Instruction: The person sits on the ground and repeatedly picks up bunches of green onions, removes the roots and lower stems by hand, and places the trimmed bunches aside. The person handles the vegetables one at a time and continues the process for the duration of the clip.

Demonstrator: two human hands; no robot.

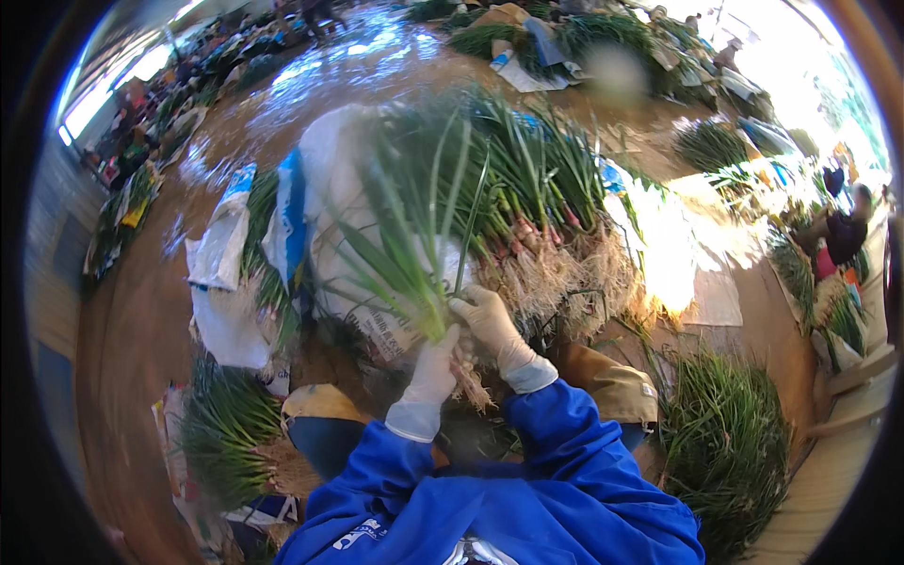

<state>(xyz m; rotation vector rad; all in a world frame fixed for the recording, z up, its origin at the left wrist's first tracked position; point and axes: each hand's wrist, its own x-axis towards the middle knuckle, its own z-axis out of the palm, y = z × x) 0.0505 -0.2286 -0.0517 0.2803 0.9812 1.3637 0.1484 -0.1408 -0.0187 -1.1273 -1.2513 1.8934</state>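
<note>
Both my hands wear pale, thin gloves. My left hand (pixel 433 369) is closed around the lower stalks of a bunch of green onions (pixel 417 289), whose leaves fan up and to the left while the roots hang below, between my hands. At the right side of that bunch, my right hand (pixel 491 323) pinches a leaf or stalk between thumb and fingers. Just beyond my hands, a large heap of green onions (pixel 530 212) with reddish bulbs and pale, tangled roots lies on white woven sacks (pixel 339 191).
More green onions lie in a rooted pile (pixel 226 431) at lower left and a leafy heap (pixel 727 431) at lower right. A sack-wrapped bundle (pixel 265 282) is left of the main heap. A person (pixel 844 229) sits at far right among bundles. The brown floor (pixel 381 63) looks wet farther off.
</note>
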